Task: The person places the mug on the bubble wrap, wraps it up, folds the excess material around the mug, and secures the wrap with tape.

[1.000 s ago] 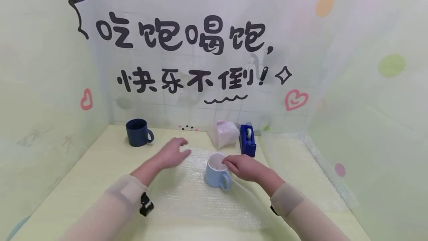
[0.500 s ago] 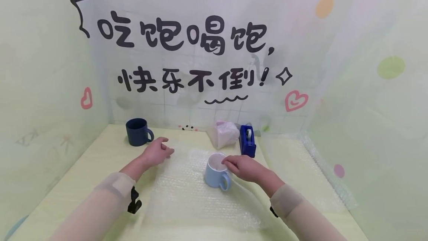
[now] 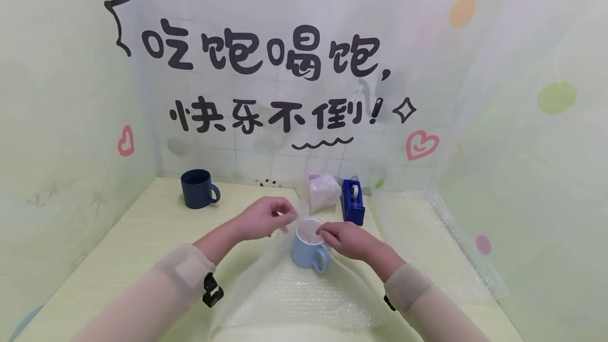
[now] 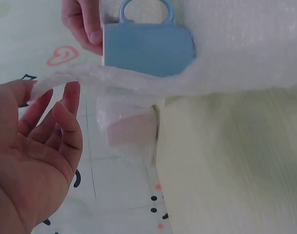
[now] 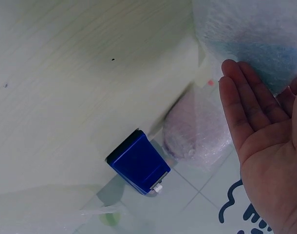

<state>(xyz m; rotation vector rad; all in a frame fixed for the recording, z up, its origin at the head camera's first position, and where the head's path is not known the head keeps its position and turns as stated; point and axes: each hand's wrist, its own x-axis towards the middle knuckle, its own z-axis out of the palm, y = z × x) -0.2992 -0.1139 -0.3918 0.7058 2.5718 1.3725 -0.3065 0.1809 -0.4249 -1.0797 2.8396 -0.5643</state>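
A light blue mug (image 3: 305,251) with a white inside stands upright on a sheet of bubble wrap (image 3: 299,300). My left hand (image 3: 263,219) pinches the sheet's left edge between thumb and fingers, holding it raised near the mug's left side. In the left wrist view the lifted bubble wrap (image 4: 124,78) runs from that hand (image 4: 39,156) along the mug (image 4: 146,48). My right hand (image 3: 351,240) grips the other side of the wrap at the mug's rim, its thumb at the opening. The right wrist view shows that hand's fingers (image 5: 250,105) against the wrap covering the mug.
A dark blue mug (image 3: 196,190) stands at the back left. Behind the light blue mug sit a pinkish bubble-wrapped bundle (image 3: 323,190) and a blue tape dispenser (image 3: 352,202). More bubble wrap (image 3: 423,247) lies along the right side. Printed sheeting walls enclose the table.
My left hand first moved left to the sheet's edge, then came back right, lifting that edge up to the mug. The right hand stayed at the rim.
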